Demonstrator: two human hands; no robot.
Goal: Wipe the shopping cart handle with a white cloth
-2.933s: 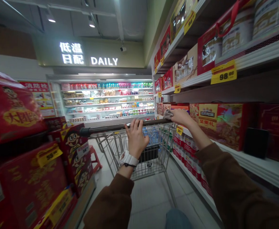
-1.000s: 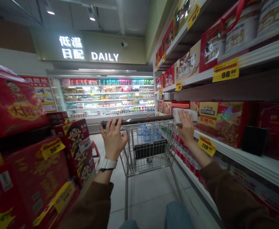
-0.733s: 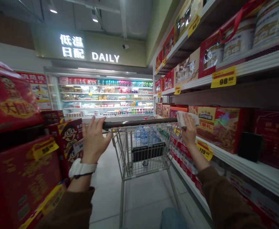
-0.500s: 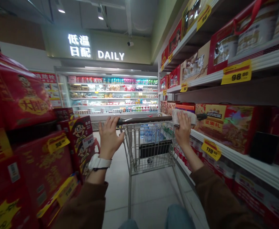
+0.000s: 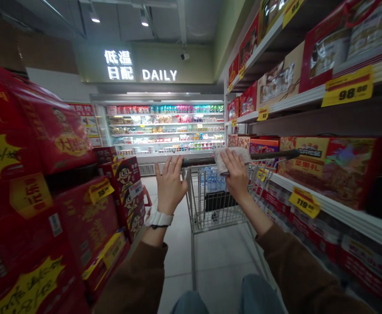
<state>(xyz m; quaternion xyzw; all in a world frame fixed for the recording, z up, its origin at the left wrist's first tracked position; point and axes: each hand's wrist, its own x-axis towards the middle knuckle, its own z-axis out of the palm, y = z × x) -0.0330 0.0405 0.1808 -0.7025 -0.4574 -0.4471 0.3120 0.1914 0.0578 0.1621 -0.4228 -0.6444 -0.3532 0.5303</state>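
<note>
Probably wiping handle (image 5: pixel 269 155) with cloth (image 5: pixel 219 162) held under right hand (image 5: pixel 237 178), left hand (image 5: pixel 170 185) spread wide near its left end. Should slide toward its right end next

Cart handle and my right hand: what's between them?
A pale cloth lies between your right hand and the cart handle, as the head view shows.

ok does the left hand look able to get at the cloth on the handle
Probably yes: between the left hand and the cloth there is only a bare stretch of cart handle. The right hand lies over the cloth but leaves its left edge exposed.
</note>
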